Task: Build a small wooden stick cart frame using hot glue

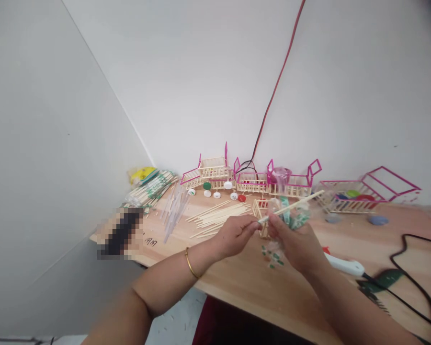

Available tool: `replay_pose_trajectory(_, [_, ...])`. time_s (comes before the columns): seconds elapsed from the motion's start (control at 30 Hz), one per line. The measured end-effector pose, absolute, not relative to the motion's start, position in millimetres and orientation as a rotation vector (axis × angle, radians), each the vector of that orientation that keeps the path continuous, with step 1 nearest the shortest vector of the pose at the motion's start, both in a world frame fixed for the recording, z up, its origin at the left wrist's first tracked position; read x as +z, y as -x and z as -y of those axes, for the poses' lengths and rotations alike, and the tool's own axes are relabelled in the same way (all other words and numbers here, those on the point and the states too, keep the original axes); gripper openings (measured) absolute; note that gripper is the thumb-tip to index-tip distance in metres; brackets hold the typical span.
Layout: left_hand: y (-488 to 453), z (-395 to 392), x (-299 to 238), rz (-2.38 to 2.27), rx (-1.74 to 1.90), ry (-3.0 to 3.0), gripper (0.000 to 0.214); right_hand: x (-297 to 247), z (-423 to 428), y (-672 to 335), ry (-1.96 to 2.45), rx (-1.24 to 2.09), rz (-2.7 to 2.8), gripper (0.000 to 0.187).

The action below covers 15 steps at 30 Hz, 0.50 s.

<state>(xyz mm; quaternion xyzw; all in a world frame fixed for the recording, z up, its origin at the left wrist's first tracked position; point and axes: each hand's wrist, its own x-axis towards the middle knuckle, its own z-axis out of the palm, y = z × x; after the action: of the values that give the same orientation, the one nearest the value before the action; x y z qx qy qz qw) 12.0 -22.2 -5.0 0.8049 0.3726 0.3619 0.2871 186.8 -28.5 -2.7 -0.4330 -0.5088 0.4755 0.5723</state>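
A pair of pale wooden chopsticks (301, 200) slants up to the right between my hands. My left hand (237, 235) pinches the lower end, where some white and green wrapper shows. My right hand (299, 243) grips the chopsticks farther up, its thumb along them. Crumpled clear plastic wrapper with green print (299, 219) bunches behind and beside my right hand. More green-printed wrapper scraps (273, 256) lie below, between the hands. Just behind my fingers stands a small frame of wooden sticks (261, 206), partly hidden.
Loose chopsticks (219, 218), clear glue sticks (175, 215) and wrapped chopsticks (158, 187) lie left on the wooden table (215, 273). Stick-built carts with magenta edging (253, 182) and bottle-cap wheels line the wall. A white-handled tool (345, 264) with a black cord (404, 249) lies right.
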Motion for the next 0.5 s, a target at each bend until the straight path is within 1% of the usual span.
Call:
replay_pose_trajectory(0.13, [-13,22,-3,-0.963,0.967,-2.059,0.038,-3,29,-180,0.88,1.21,1.134,0.036])
replay_pose_trajectory(0.27, [-12,16,-6,-0.991,0.875,-2.062,0.04,13,22,-192,0.719,1.147,0.881,0.036])
replay_pose_trajectory(0.43, [-9,12,-7,-0.949,0.837,-2.015,0.043,18,19,-201,0.771,1.291,0.938,0.032])
replay_pose_trajectory(0.5, [-6,11,-6,-0.942,0.806,-2.012,0.044,21,17,-206,0.744,1.242,0.876,0.034])
